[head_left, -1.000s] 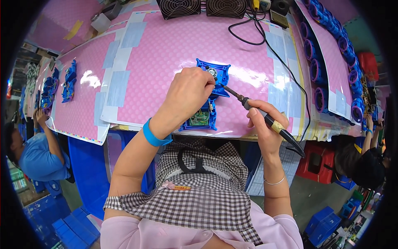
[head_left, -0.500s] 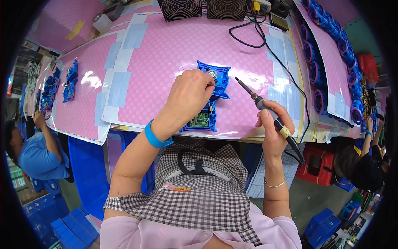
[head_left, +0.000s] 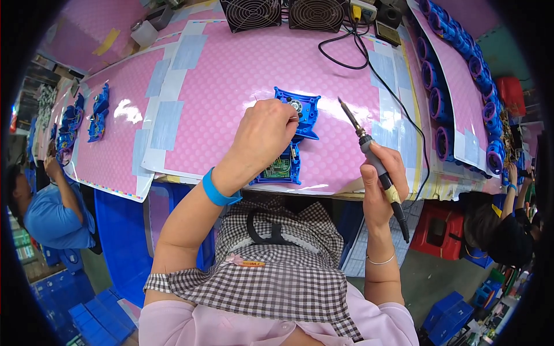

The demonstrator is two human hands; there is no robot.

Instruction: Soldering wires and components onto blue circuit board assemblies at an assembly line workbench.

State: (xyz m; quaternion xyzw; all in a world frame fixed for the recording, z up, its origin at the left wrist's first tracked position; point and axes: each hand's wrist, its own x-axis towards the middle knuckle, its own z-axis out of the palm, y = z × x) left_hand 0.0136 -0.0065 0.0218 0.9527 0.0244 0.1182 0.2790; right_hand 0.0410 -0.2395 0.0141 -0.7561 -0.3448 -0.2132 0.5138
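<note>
My left hand (head_left: 264, 128) is closed in a pinch over the upper part of a blue plastic housing (head_left: 309, 120). What its fingertips hold is hidden, though a thin strand pokes out beside the knuckles. Inside that shell is a round speaker-like part (head_left: 296, 106). A second blue shell with a green circuit board (head_left: 279, 168) lies just below, nearer to me, partly covered by my wrist. My right hand (head_left: 385, 187) grips a soldering iron (head_left: 374, 157) by its grey-and-black handle. The iron's tip points up and left, apart from the housing.
Two black fans (head_left: 252, 14) stand at the far edge, beside a small stand and a plug with a yellow connector (head_left: 357, 11). The iron's black cord (head_left: 398, 98) runs down the right side. Blue housings line the right rack (head_left: 445, 143). Co-workers sit left and right.
My right hand has turned the soldering iron more upright, its tip shifting up and to the right. My left hand and the housing have hardly moved.
</note>
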